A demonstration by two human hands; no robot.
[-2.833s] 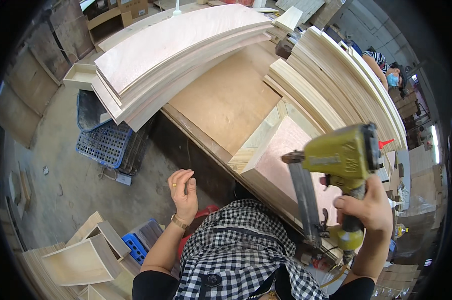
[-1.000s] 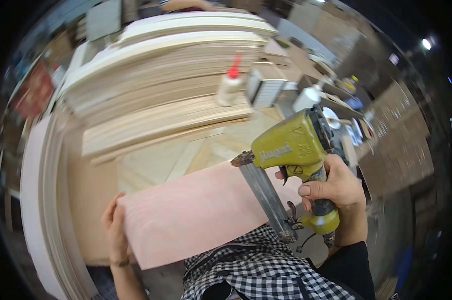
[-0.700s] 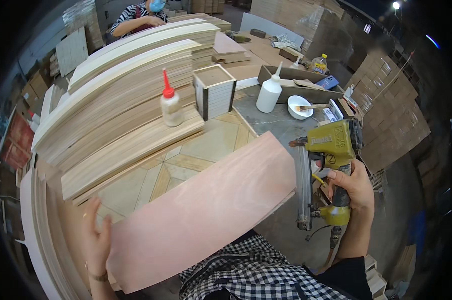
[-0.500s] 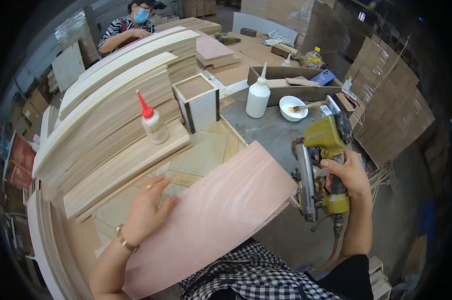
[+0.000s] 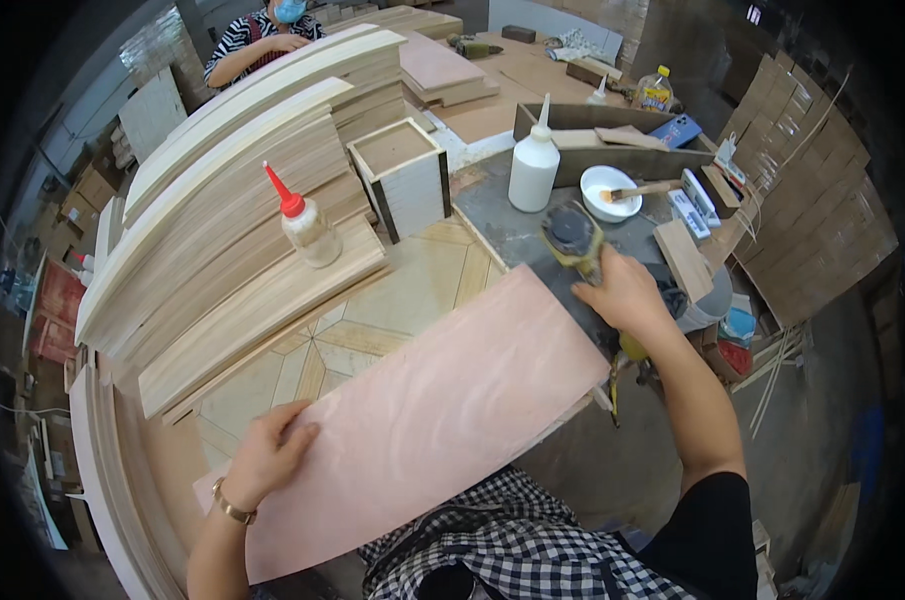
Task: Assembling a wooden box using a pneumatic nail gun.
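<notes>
Swung inward since the earlier frame, our gun [image 5: 572, 240] is near the far right corner of the panel [image 5: 432, 430] before us, right hand [image 5: 622, 290] closed round it; left hand [image 5: 272, 450] half-curled at the panel's left, clamping unclear. We judge this positioning; next calls for steadiness. Beyond the panel: table [image 5: 367, 338], boards [image 5: 222, 240], co-worker [image 5: 257, 48].

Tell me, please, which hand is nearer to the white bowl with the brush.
Right. The right hand, gripping the nail gun, is just below the white bowl in the picture; the left hand is farther, to the lower left, at the pink panel.
</notes>
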